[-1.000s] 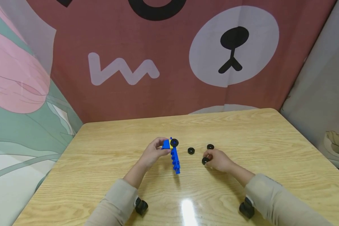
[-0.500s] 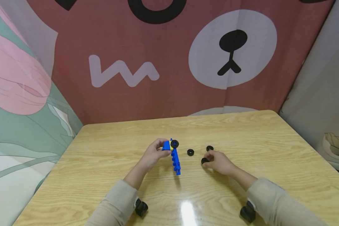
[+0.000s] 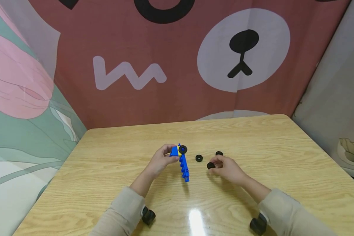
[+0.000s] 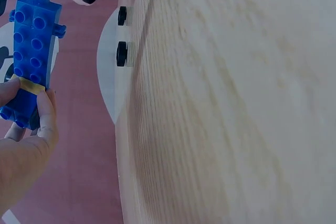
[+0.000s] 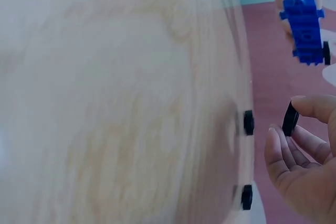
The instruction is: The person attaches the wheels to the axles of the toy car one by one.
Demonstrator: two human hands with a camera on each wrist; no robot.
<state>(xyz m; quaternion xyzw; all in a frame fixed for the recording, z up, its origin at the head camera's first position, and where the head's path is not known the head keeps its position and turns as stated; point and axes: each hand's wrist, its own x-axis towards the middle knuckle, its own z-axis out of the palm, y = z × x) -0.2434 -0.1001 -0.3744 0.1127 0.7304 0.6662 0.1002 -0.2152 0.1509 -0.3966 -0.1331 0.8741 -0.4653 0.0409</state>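
Left hand (image 3: 161,160): thumb and fingers pinch the blue body (image 3: 184,167) around its yellow strip (image 4: 30,85), held above the table (image 3: 253,141). Mounted wheel (image 3: 185,150) on the side facing right; a bare peg (image 4: 60,31) shows near the other end. Just right of the blue body, loose wheel (image 3: 199,160) lies on the table. Next, held wheel (image 3: 210,166), off the table, apart from the blue body, pinched in the fingertips of the right hand (image 3: 227,167). Far wheel (image 3: 219,153) lies beyond those fingers. Step, as judged: wheel mounting, this one picked up but not fitted. Next move seems to call for bringing it left, hole squared to a bare peg, then a firm push while the left hand braces
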